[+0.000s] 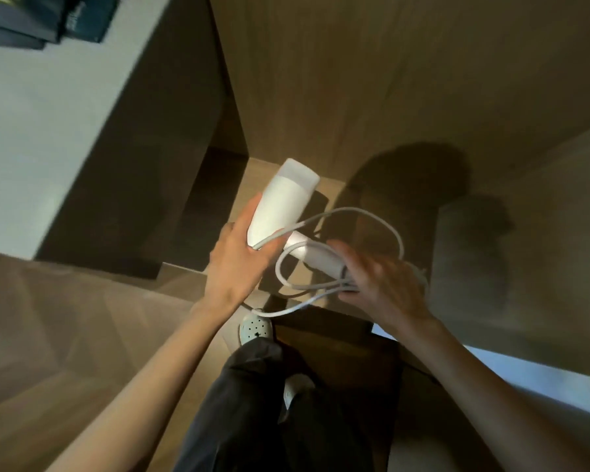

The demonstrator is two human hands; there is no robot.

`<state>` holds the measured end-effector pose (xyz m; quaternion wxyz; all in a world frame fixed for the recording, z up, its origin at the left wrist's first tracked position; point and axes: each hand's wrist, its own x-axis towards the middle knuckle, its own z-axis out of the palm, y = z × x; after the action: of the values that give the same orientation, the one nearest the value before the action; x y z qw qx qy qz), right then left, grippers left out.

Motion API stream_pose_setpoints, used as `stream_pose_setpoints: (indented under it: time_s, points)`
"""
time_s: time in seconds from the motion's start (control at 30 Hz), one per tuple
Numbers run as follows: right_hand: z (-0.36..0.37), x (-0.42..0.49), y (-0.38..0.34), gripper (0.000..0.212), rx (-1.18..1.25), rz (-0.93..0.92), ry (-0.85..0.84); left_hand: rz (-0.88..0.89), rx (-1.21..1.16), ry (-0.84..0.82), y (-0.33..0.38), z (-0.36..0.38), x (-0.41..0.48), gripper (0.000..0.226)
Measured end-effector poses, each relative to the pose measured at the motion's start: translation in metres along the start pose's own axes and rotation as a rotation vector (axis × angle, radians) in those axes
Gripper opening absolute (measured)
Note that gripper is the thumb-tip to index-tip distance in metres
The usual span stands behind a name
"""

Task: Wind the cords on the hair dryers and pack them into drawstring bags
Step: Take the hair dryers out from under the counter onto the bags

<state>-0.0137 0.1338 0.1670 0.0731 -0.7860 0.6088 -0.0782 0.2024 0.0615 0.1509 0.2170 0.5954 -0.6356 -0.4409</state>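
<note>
The white hair dryer [283, 202] is held in the air at the middle. The left hand [239, 267] grips the near end of its body from the left. The right hand [385, 284], blurred, holds loops of the cord [384, 223] at the handle's end, on the right.

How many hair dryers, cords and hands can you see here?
hair dryer: 1
cord: 1
hands: 2 (left hand, right hand)
Total: 4
</note>
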Motion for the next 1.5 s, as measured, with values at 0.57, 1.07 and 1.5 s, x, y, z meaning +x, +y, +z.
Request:
stream_pose_setpoints:
  time_s: [0.57, 1.07, 1.5]
  points:
    - [-0.11, -0.102, -0.1, 0.093, -0.108, -0.362, -0.066, -0.016, -0.13, 0.276, 0.053, -0.054, -0.24, 0.07]
    - [-0.111, -0.022, -0.328, 0.079, 0.0, -0.547, -0.063, -0.027, -0.093, 0.467, -0.04, -0.264, -0.31, 0.071]
    - [-0.075, 0.109, -0.57, 0.081, 0.047, -0.651, 0.016, -0.103, -0.068, 0.552, -0.165, -0.508, -0.325, 0.079]
